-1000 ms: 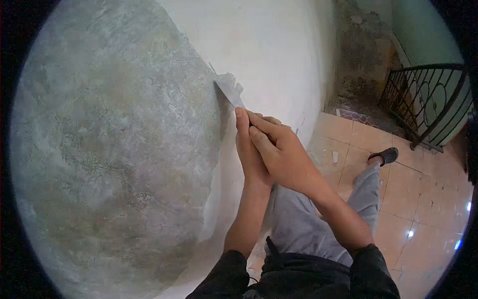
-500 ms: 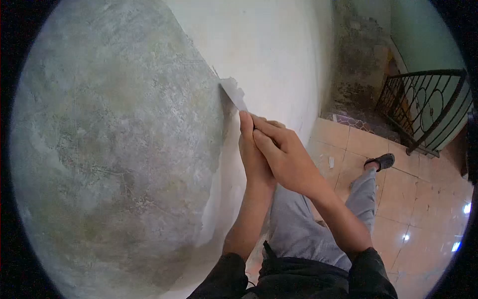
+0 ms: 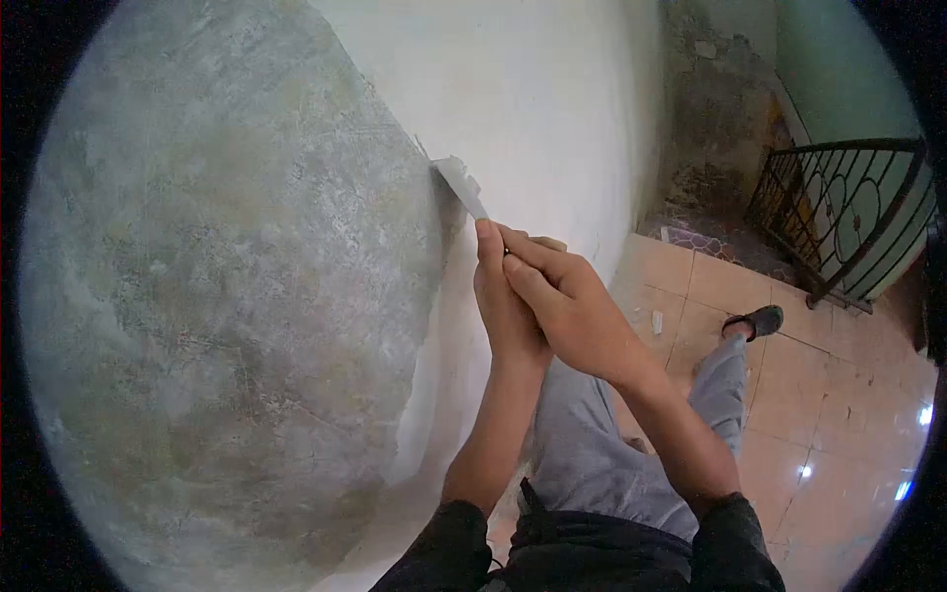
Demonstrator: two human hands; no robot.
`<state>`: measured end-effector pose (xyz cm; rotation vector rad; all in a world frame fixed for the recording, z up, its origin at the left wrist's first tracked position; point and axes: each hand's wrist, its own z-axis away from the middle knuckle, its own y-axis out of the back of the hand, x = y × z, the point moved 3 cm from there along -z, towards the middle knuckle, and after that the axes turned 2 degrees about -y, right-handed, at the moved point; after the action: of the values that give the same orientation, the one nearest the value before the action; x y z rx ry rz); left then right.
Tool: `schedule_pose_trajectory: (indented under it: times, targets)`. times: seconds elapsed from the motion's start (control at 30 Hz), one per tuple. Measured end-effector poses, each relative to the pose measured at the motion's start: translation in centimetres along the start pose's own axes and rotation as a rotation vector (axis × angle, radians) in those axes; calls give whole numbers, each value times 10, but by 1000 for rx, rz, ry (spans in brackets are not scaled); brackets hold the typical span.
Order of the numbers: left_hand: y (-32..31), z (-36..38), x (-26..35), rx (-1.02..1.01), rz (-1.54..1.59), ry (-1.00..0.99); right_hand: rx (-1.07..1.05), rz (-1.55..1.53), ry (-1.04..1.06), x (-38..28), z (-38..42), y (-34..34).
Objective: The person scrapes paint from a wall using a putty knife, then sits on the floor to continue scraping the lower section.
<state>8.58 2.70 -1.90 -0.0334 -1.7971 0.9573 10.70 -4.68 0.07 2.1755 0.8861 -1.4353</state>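
Note:
Both of my hands are closed together around the handle of a scraper. My left hand has its thumb lying up along the handle near the blade. Wrapped over it from the right is my right hand. The fingers hide nearly all of the handle. The broad metal blade meets the wall at the edge between the bare grey surface and the white coating. A small ragged flake of coating shows along the blade's edge.
Tan floor tiles lie to the right, with a small white scrap and bits of debris on them. My foot in a dark clog stands there. Farther back are a dark metal railing and a stained wall corner.
The hands and scraper hold almost the same place at the coating's edge. Only a very slight shift of the view shows.

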Motion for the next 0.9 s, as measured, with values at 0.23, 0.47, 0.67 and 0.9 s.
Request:
schedule_pose_trajectory:
  times: [0.23, 0.47, 0.67, 0.9]
  targets:
    - [2, -2, -1, -16, -34, -43, -30, 27, -18, -3, 0, 2]
    - [3, -5, 0, -35, -37, -53, 22, -1, -2, 2, -2, -1]
    - [2, -5, -2, -87, -1, -46, 27, 30, 11, -1, 0, 2]
    - [5, 2, -2, -80, -69, -41, 66, 18, 28, -2, 8, -3]
